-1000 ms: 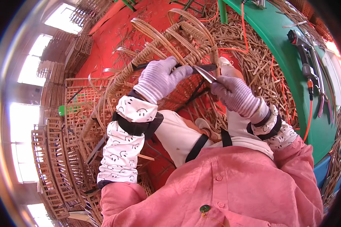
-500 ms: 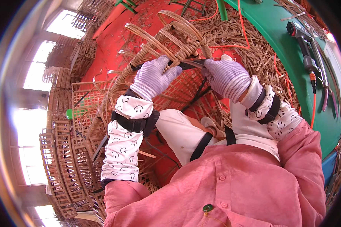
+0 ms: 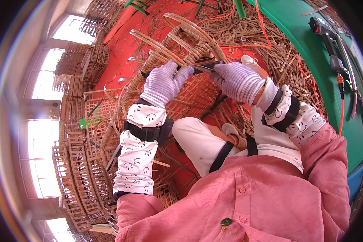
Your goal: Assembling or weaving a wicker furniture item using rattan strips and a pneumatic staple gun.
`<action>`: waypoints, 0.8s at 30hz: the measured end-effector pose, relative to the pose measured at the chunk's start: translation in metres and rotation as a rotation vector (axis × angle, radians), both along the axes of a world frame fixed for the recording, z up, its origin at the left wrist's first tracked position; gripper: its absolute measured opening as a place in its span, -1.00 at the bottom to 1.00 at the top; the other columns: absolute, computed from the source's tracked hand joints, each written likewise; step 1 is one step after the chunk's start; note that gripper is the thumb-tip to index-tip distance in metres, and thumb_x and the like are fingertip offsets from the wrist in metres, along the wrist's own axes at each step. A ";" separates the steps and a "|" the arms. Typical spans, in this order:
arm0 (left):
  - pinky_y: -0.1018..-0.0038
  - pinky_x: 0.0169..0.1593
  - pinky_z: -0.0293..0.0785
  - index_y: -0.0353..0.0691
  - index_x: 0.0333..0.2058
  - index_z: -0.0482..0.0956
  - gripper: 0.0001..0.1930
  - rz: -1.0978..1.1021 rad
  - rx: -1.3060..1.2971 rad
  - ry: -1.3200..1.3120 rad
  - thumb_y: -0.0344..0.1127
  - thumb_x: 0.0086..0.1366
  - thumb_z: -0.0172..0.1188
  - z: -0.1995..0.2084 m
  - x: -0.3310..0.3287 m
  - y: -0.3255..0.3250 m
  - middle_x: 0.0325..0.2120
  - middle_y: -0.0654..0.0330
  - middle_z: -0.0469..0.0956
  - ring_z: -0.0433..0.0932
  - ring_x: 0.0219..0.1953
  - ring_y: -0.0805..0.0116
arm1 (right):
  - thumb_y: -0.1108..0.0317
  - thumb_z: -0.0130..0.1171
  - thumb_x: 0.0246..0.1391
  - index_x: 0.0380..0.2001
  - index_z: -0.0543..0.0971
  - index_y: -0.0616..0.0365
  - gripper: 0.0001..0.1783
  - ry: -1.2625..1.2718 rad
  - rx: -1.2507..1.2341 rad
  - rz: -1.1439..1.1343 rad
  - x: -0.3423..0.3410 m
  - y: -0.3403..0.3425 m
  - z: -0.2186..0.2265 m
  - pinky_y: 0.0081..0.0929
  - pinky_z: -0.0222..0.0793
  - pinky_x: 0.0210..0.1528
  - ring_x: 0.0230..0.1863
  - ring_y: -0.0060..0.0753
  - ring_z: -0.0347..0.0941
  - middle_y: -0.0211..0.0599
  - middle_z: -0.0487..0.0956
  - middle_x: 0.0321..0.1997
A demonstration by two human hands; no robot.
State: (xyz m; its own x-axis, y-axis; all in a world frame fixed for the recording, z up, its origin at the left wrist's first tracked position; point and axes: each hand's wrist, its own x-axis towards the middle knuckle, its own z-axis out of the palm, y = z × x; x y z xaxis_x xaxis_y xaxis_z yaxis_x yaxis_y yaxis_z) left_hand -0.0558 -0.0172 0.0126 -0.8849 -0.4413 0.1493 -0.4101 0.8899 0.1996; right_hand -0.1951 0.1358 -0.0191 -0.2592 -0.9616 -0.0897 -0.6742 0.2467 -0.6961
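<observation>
A wicker basket (image 3: 195, 84) tilts in front of me, with thick wrapped rattan and long loops (image 3: 187, 34) standing along its rim. My left hand (image 3: 161, 84), in a striped lilac glove, is closed on the rim, its thumb stretched toward the right. A dark flat strip (image 3: 203, 67) runs across the rim between my hands. My right hand (image 3: 238, 82), gloved alike, pinches the strip's pale, pointed right end. The fingertips of both hands are partly hidden, and I cannot make out what the strip is.
A green table (image 3: 310, 56) at the right carries a black power tool (image 3: 328, 46) with an orange cord. Cut rattan strips (image 3: 270, 52) litter the red floor (image 3: 123, 56). Brown slatted crates (image 3: 76, 173) are stacked at the left.
The whole view has shifted slightly, so the surroundings sit a little further right. Both hands keep their places on the basket and the strip.
</observation>
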 end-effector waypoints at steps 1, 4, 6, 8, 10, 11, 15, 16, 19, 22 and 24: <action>0.26 -0.52 0.34 -0.26 -0.48 0.48 -0.62 0.001 -0.003 0.005 0.01 0.12 0.13 0.002 -0.001 0.001 -0.71 -0.01 0.45 0.49 -0.58 0.04 | 0.15 -0.10 0.08 -0.28 0.52 0.15 -0.66 0.026 -0.037 -0.020 0.000 0.002 -0.001 -0.22 0.37 -0.18 -0.26 -0.02 0.47 -0.06 0.54 -0.36; 0.28 -0.50 0.31 -0.28 -0.48 0.52 -0.59 0.076 0.265 -0.001 0.05 0.10 0.14 0.002 -0.004 0.004 -0.70 0.01 0.46 0.47 -0.61 0.10 | 0.15 -0.11 0.08 -0.35 0.52 0.16 -0.68 0.080 -0.072 -0.047 -0.002 0.010 -0.002 -0.18 0.36 -0.22 -0.28 0.00 0.46 -0.01 0.52 -0.40; 0.28 -0.50 0.31 -0.28 -0.48 0.52 -0.58 0.034 0.258 0.054 0.05 0.10 0.14 -0.002 -0.002 0.009 -0.70 0.01 0.45 0.47 -0.61 0.10 | 0.11 -0.11 0.08 -0.43 0.49 0.17 -0.66 0.132 -0.096 -0.073 -0.005 0.020 -0.007 -0.14 0.34 -0.27 -0.32 0.00 0.45 0.01 0.51 -0.44; 0.30 -0.49 0.34 -0.29 -0.46 0.52 -0.56 0.055 0.243 -0.010 0.07 0.09 0.14 0.002 0.000 0.018 -0.70 0.00 0.45 0.48 -0.60 0.08 | 0.12 -0.09 0.08 -0.45 0.47 0.18 -0.67 0.210 -0.141 -0.194 -0.016 0.043 -0.006 -0.15 0.34 -0.31 -0.33 0.04 0.43 0.04 0.49 -0.45; 0.37 -0.47 0.35 -0.30 -0.39 0.53 -0.61 0.069 0.199 -0.023 -0.01 0.10 0.16 0.001 0.003 0.017 -0.66 0.02 0.49 0.49 -0.59 0.21 | 0.16 -0.08 0.08 -0.45 0.46 0.19 -0.70 0.328 -0.253 -0.320 -0.037 0.075 -0.001 -0.15 0.32 -0.33 -0.33 0.08 0.41 0.05 0.47 -0.45; 0.44 -0.45 0.37 -0.31 -0.32 0.55 -0.64 0.094 0.144 -0.059 -0.08 0.10 0.19 0.002 0.007 0.016 -0.62 0.05 0.52 0.49 -0.59 0.35 | 0.17 -0.07 0.08 -0.44 0.45 0.20 -0.71 0.424 -0.364 -0.365 -0.055 0.093 -0.006 -0.14 0.31 -0.34 -0.33 0.11 0.40 0.05 0.47 -0.44; 0.49 -0.49 0.32 -0.33 -0.33 0.52 -0.60 0.042 0.229 -0.029 -0.06 0.04 0.24 0.002 0.017 0.007 -0.67 0.18 0.44 0.37 -0.63 0.47 | 0.13 -0.10 0.09 -0.37 0.44 0.17 -0.69 0.877 -0.024 -0.600 -0.141 0.201 -0.016 -0.06 0.26 -0.34 -0.29 0.21 0.34 0.09 0.45 -0.41; 0.53 -0.48 0.31 -0.35 -0.34 0.50 -0.57 0.018 0.321 -0.002 -0.06 0.00 0.27 0.007 0.017 0.011 -0.68 0.23 0.39 0.34 -0.61 0.52 | 0.12 -0.14 0.09 -0.34 0.43 0.15 -0.68 0.773 0.171 -0.800 -0.177 0.239 -0.032 -0.03 0.24 -0.30 -0.28 0.22 0.33 0.10 0.44 -0.36; 0.44 -0.33 0.40 -0.36 -0.30 0.51 -0.52 -0.030 0.433 -0.029 -0.05 -0.07 0.30 0.019 0.002 0.028 -0.55 0.03 0.50 0.49 -0.47 0.28 | 0.09 -0.17 0.08 -0.30 0.42 0.16 -0.65 0.799 0.476 -0.914 -0.229 0.356 -0.052 -0.02 0.23 -0.15 -0.17 0.19 0.33 0.09 0.45 -0.22; 0.48 -0.15 0.38 -0.42 -0.17 0.45 -0.44 -0.010 0.580 0.000 -0.15 -0.12 0.34 0.007 0.014 0.015 -0.36 0.00 0.53 0.51 -0.29 0.30 | 0.07 -0.06 0.05 -0.15 0.41 0.10 -0.61 0.847 0.660 -0.937 -0.208 0.328 -0.043 -0.13 0.29 -0.09 -0.09 0.06 0.37 -0.02 0.46 -0.15; 0.48 0.01 0.31 -0.45 -0.04 0.35 -0.35 -0.108 0.731 0.045 -0.28 -0.14 0.34 0.000 0.025 0.003 -0.16 -0.01 0.49 0.45 -0.08 0.31 | 0.09 -0.03 0.04 -0.11 0.40 0.09 -0.59 0.987 0.527 -0.884 -0.192 0.281 -0.034 -0.15 0.30 -0.10 -0.11 0.04 0.38 -0.04 0.45 -0.14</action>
State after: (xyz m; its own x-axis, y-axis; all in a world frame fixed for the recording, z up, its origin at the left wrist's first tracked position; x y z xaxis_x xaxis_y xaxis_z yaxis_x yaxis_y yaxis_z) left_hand -0.0303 -0.0140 0.0124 -0.9289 -0.3529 -0.1121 -0.3052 0.5582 0.7716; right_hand -0.3869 0.4167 -0.0529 -0.9119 -0.3652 0.1875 -0.3111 0.9128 0.2645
